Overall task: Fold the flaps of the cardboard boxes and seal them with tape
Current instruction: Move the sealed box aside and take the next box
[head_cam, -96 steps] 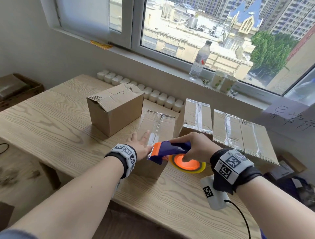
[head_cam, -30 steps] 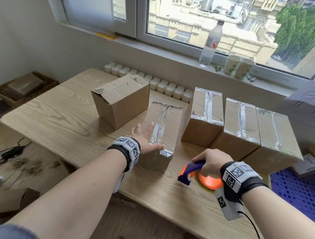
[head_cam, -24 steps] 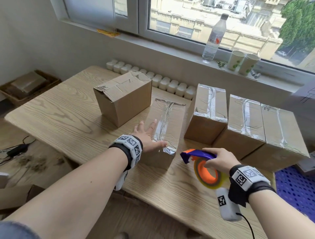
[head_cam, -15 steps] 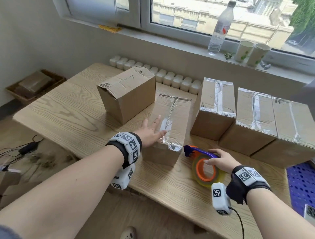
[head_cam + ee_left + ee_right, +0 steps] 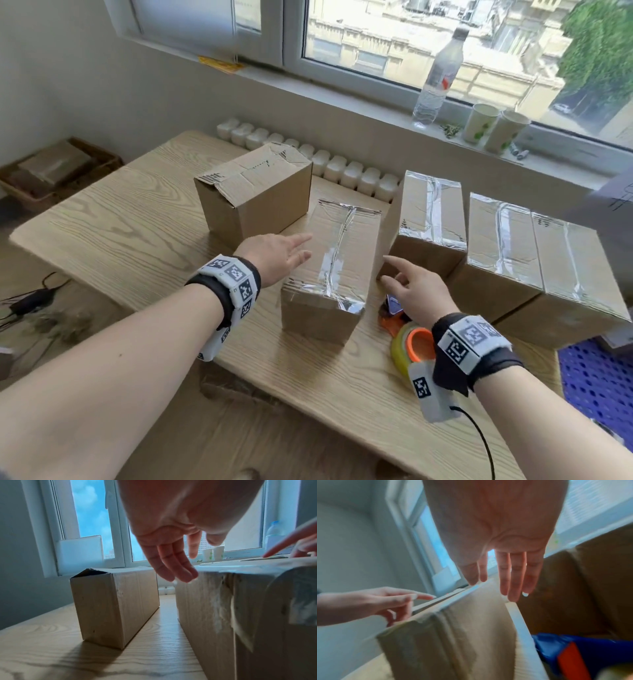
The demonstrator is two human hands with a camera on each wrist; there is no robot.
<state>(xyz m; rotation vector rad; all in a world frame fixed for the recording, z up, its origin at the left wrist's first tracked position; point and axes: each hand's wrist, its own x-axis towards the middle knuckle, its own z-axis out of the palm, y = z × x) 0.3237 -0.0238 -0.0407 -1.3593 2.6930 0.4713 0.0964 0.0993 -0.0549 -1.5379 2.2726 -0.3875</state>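
Note:
A freshly taped cardboard box (image 5: 329,260) stands at the table's near edge. My left hand (image 5: 291,250) is open, its straight fingers (image 5: 175,566) at the box's upper left edge; I cannot tell whether they touch it. My right hand (image 5: 397,274) is open too, fingers (image 5: 513,574) stretched toward the box's right side and holding nothing. The orange and blue tape dispenser (image 5: 407,339) lies on the table under my right wrist, also seen as a blue and orange blur (image 5: 573,653). An untaped box (image 5: 253,195) with loosely folded flaps stands behind and to the left (image 5: 113,604).
Three taped boxes (image 5: 431,219) (image 5: 503,246) (image 5: 575,274) sit in a row at the right. White containers (image 5: 342,168) line the table's back edge. A bottle (image 5: 438,75) and two paper cups (image 5: 493,126) stand on the sill. Bare wooden table (image 5: 120,219) lies to the left.
My right hand has laid the tape dispenser on the table, let go of it, and reached toward the taped box. My left hand shifted from the box top to its left edge.

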